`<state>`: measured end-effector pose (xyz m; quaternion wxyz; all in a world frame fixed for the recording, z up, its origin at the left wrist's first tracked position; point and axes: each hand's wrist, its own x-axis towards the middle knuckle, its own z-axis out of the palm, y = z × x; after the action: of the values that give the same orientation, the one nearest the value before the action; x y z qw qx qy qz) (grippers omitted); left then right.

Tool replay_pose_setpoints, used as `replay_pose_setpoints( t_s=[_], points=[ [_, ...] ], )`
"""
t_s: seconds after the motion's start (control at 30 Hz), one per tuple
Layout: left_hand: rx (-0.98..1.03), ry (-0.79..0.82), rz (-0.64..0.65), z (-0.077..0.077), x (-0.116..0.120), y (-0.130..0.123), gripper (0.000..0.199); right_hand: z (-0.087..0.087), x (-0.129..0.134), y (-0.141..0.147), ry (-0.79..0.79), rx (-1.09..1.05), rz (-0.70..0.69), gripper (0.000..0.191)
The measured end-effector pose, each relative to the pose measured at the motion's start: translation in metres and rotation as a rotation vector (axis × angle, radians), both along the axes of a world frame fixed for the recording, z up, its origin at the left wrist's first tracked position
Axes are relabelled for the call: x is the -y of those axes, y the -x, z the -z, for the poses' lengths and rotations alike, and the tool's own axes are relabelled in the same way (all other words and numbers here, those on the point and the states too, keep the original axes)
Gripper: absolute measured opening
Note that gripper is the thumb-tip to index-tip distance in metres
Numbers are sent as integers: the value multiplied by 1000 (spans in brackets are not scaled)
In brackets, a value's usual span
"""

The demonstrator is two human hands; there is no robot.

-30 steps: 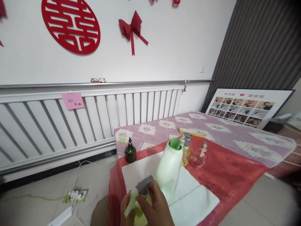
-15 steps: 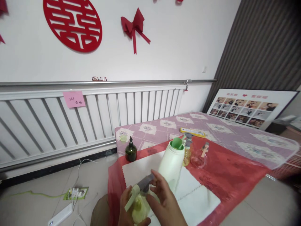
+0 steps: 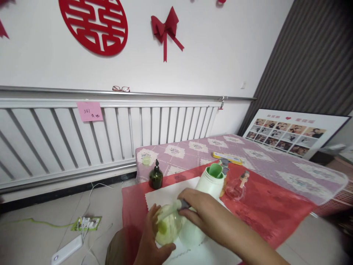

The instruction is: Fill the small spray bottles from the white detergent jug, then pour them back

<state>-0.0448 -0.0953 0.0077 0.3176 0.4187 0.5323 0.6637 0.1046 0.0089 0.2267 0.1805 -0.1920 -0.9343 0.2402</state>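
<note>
My left hand [image 3: 153,239] is wrapped round the side of a clear round bottle [image 3: 169,224] with yellowish-green contents, low in the view. My right hand [image 3: 197,206] is closed on the bottle's grey pump head [image 3: 182,205] at the top. Just behind and right of the bottle stands a tall pale green container [image 3: 208,186], uncapped, with a green scoop [image 3: 216,170] in its mouth. A dark green pump bottle [image 3: 156,179] is behind my left hand. Right of the container are a clear pink-tinted bottle [image 3: 237,189] and a partly hidden grey-topped pump bottle [image 3: 225,165].
Under the items lie a white cloth [image 3: 154,198] and a red cloth [image 3: 264,191] on a purple patterned bed [image 3: 190,152]. A yellow case [image 3: 227,158] and small green lid [image 3: 146,160] lie farther back. Cables and a power strip [image 3: 86,223] are on the floor at left.
My right hand has gone from spread fingers beside the pump head to a closed grip on it, its forearm now reaching across from the lower right. The view has shifted slightly.
</note>
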Motion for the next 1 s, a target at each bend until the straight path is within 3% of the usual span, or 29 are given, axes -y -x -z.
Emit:
replay_pose_setpoints(
  t_s=[0.07, 0.17, 0.23, 0.37, 0.67, 1.0],
  points=[
    [41, -18, -90, -2, -11, 3, 98, -9, -13, 9, -83, 15, 45, 5],
    [-97, 120, -218, 0, -33, 10, 72, -27, -35, 27, -301, 164, 186, 3],
    [-290, 250, -208, 5, -50, 13, 54, -39, -52, 44, -419, 317, 293, 8],
    [-596, 362, -126, 15, -73, 12, 43, -49, -90, 83, -443, 443, 398, 18],
    [-737, 463, -55, 22, -77, 7, 39, -11, -167, 153, -312, 742, 563, 31],
    [-735, 475, -31, 22, -78, 9, 39, 31, -187, 183, -201, 872, 523, 30]
  ],
)
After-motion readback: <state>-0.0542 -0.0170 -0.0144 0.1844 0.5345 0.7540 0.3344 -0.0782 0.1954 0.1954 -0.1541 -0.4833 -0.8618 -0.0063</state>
